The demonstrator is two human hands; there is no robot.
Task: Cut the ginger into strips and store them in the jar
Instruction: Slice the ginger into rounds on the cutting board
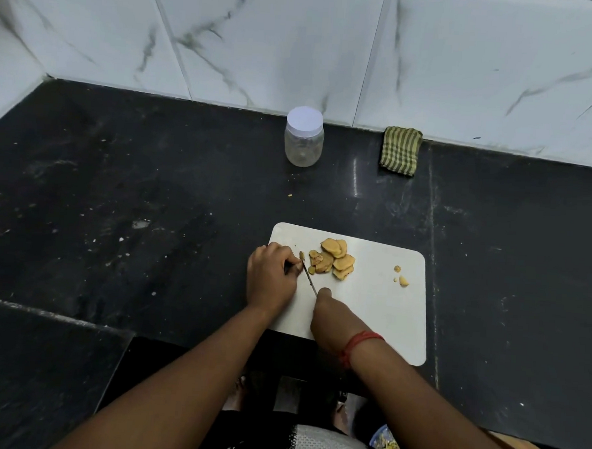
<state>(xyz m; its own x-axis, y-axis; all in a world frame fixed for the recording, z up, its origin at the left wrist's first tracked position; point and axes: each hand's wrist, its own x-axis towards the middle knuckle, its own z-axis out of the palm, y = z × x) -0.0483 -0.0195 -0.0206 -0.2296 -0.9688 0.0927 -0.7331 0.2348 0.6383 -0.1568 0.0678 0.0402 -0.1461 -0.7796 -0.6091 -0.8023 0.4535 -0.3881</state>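
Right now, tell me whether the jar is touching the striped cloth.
Apart. The head view shows the jar and the striped cloth standing separately by the wall, bare black counter between them.

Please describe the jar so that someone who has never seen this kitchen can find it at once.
Look at the black counter, along its back edge where it meets the white marble wall. The jar stands there upright, left of a striped green cloth. It alone is clear, with a white lid.
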